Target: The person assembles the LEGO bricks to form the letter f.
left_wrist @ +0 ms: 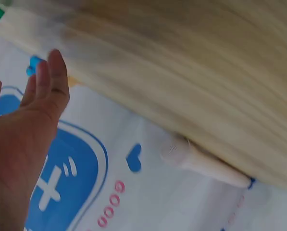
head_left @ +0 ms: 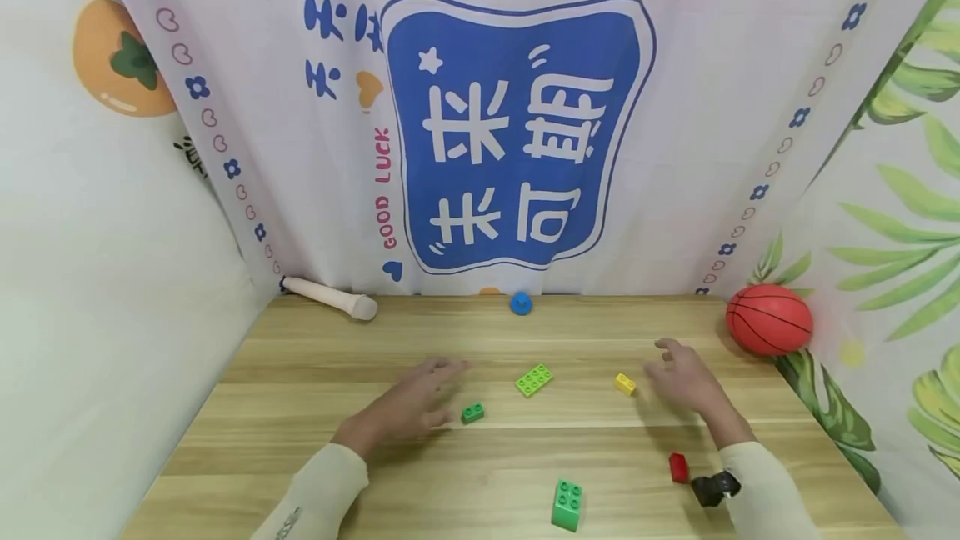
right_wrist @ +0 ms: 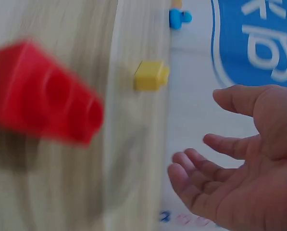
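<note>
My left hand (head_left: 416, 400) hovers over the table with its fingers spread and nothing held. Just right of its fingertips lies a small green brick (head_left: 472, 413). A lime green brick (head_left: 534, 380) with several studs sits flat near the middle. My right hand (head_left: 682, 377) is also empty, its fingers loosely bent, beside a small yellow brick (head_left: 625, 384). Below that hand is a red brick (head_left: 678, 468), seen large and blurred in the right wrist view. Towards the front stands a taller green brick (head_left: 567, 505).
A white microphone (head_left: 332, 298) lies at the back left and a small blue toy (head_left: 521, 303) at the back middle. A red basketball (head_left: 768, 320) is at the right rear edge. Printed cloth (head_left: 330, 190) hangs behind the wooden table (head_left: 247, 407).
</note>
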